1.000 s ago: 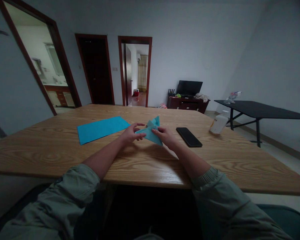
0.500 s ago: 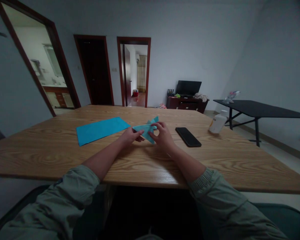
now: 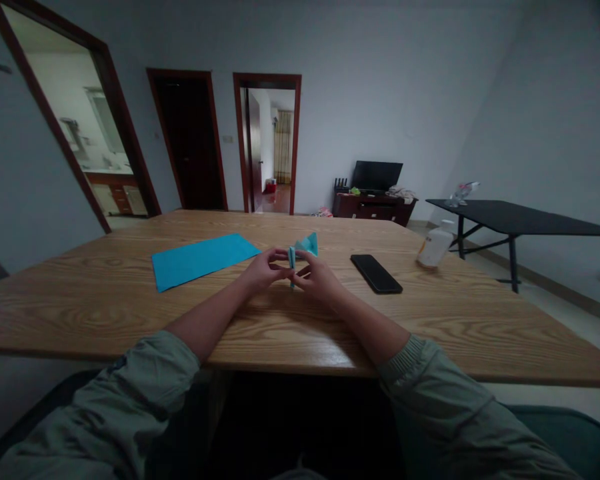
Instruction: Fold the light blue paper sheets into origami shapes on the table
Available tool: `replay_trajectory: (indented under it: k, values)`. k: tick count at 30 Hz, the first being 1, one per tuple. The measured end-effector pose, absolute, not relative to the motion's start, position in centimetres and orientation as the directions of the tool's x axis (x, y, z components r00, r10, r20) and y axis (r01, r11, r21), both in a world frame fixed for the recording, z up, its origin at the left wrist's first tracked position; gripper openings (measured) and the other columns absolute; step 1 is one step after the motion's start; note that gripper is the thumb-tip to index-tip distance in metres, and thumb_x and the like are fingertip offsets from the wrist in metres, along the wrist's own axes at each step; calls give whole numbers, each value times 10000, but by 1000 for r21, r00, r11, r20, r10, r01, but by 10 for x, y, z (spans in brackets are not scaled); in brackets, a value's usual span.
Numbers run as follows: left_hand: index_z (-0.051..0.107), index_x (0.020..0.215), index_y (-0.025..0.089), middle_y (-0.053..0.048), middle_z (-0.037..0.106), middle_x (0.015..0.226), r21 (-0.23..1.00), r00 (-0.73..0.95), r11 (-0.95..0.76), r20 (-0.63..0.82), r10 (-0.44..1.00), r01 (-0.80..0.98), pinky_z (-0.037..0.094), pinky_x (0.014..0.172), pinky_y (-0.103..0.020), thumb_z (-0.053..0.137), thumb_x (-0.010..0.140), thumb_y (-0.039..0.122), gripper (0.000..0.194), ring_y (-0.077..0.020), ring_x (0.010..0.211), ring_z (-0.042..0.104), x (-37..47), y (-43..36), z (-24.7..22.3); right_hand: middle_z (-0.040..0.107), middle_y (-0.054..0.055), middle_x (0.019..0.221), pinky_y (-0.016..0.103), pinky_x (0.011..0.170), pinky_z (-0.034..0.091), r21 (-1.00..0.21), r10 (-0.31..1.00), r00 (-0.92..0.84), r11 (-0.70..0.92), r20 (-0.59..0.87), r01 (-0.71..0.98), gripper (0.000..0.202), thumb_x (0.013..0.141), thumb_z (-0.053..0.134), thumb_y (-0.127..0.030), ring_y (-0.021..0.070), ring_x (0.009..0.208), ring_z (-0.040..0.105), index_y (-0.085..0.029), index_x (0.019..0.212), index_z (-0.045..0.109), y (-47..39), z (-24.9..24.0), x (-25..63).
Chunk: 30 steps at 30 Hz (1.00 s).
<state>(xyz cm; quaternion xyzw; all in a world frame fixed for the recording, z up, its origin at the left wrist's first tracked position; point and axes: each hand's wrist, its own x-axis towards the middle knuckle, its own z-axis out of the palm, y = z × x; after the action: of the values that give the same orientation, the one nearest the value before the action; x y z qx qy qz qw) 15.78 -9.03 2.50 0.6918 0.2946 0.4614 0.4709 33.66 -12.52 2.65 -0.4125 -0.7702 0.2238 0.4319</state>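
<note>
A small folded piece of light blue paper [image 3: 307, 245] is held above the wooden table, between both hands. My left hand [image 3: 267, 270] pinches its near edge from the left, fingertips against the narrow upright fold. From the right, my right hand [image 3: 320, 277] grips the same fold with thumb and fingers, hiding part of the paper. A pointed flap sticks up behind the right fingers. To the left, a flat sheet of brighter blue paper [image 3: 203, 261] lies on the table.
On the wooden table [image 3: 290, 333], a black phone [image 3: 377, 273] lies right of my hands, with a white bottle [image 3: 436, 245] farther right. A black table [image 3: 525, 217] stands beyond at the right. A screen [image 3: 377, 176] sits on a dark cabinet at the back.
The folded paper has turned from showing a broad face to a narrow, edge-on fold. My left fingers have moved right and up, closer to my right fingers.
</note>
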Motion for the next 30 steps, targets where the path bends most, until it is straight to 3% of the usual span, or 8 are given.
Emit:
replay_trajectory:
  k: [4,8,12,18,23,26,30]
  values:
    - [538,1096,150,-144,603,1152,910,433,-414,375,820,-3,536,655,-307,774,647,360,549,-155,728,654,157,-93,27,630,85,1080,219,532,511,-705,831,-278,557,482,440,547,777,645,-313,111,628,626,-206,1278,453,-125,27,338]
    - [485,1129,169,-124,600,1145,883,438,-469,413,798,22,511,604,-266,699,721,333,489,-123,680,636,157,-92,24,571,104,1206,217,529,507,-712,820,-268,573,506,406,567,769,657,-345,98,627,620,-217,1277,441,-123,25,338]
    - [467,1136,172,-97,599,1109,849,400,-521,448,800,90,492,580,-225,625,757,244,418,-99,671,611,158,-93,25,574,104,1206,213,535,493,-697,818,-254,573,516,431,508,792,609,-246,89,610,609,-222,1271,441,-122,24,338]
    - [535,1113,173,-77,616,1063,809,351,-569,495,795,150,470,561,-178,585,791,262,338,-94,697,599,157,-98,32,649,41,969,208,542,472,-693,831,-216,549,513,467,446,822,502,-167,70,531,563,-240,1258,451,-118,21,344]
    - [498,1189,194,-13,624,787,851,381,-506,424,821,143,421,434,-166,526,842,347,381,-93,531,588,155,-93,31,581,-14,700,209,515,474,-725,843,-191,531,502,440,452,845,444,-166,100,532,577,-251,1288,468,-118,23,348]
    - [491,1198,193,6,596,694,884,391,-453,379,839,114,433,422,-176,507,842,319,378,-114,515,604,154,-88,28,561,-16,660,209,507,476,-736,852,-189,519,489,435,452,851,429,-159,99,522,568,-251,1288,498,-120,27,348]
    - [510,1155,195,-9,609,761,932,401,-362,322,858,27,476,448,-206,509,792,242,366,-124,543,622,153,-85,29,588,5,705,204,513,481,-766,863,-203,504,462,400,443,862,408,-167,100,555,578,-239,1282,526,-122,31,349]
